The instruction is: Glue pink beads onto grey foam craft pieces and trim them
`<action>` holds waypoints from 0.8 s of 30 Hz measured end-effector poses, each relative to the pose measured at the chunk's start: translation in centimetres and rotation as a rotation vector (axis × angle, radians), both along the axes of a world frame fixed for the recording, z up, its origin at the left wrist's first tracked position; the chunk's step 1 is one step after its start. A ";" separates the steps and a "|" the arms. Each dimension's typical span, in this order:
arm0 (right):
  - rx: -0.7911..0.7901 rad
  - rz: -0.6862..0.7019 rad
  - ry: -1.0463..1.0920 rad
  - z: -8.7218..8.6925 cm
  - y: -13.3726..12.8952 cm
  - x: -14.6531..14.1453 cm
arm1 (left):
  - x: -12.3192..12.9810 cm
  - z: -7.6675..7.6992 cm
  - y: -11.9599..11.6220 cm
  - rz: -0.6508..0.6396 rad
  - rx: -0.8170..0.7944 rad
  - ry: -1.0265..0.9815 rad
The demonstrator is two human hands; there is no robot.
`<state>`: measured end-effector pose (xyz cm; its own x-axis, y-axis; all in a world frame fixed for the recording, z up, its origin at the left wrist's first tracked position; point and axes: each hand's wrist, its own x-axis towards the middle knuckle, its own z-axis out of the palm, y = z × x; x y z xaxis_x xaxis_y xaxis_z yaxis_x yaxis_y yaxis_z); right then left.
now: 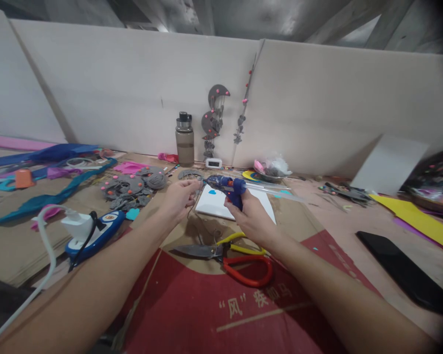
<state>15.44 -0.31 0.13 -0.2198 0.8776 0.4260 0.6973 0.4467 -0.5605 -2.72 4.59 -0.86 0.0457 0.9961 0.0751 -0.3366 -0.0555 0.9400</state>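
Observation:
My right hand (251, 216) is wrapped around the grip of a blue glue gun (221, 183), its nozzle pointing left. Clear glue sticks (276, 191) trail out from behind the gun. Right by the nozzle tip, my left hand (182, 199) is closed in a pinch on a thin grey strand of yarn (189, 212), which hangs down below the fingers. Exactly what sits between the fingertips is too small to make out. A white board (258, 209) with a small blue cut-out lies under the gun. Scissors with red and yellow handles (249, 284) rest nearer to me.
Grey felt pieces with pink dots (127, 184) lie left, behind a blue-and-white power strip (96, 233) with a white cable. A bottle (185, 142), a small clock (213, 163) and a bowl (271, 172) stand along the back. A black phone (402, 270) lies right.

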 end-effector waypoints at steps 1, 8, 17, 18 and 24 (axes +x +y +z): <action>-0.004 0.003 -0.003 0.0 0.0 0.0 | 0.0 0.0 0.0 -0.002 -0.005 0.007; 0.016 0.031 0.008 -0.1 0.2 0.2 | -0.2 -0.4 0.3 -0.012 0.022 0.007; 0.025 0.018 0.004 -0.1 0.1 0.2 | -0.2 -0.4 0.5 0.030 0.036 -0.022; 0.030 0.013 -0.001 -0.1 0.1 0.2 | -0.3 -0.4 0.4 0.031 0.038 -0.017; 0.020 0.021 -0.003 0.0 0.0 0.1 | -0.1 -0.2 0.2 0.020 0.036 0.024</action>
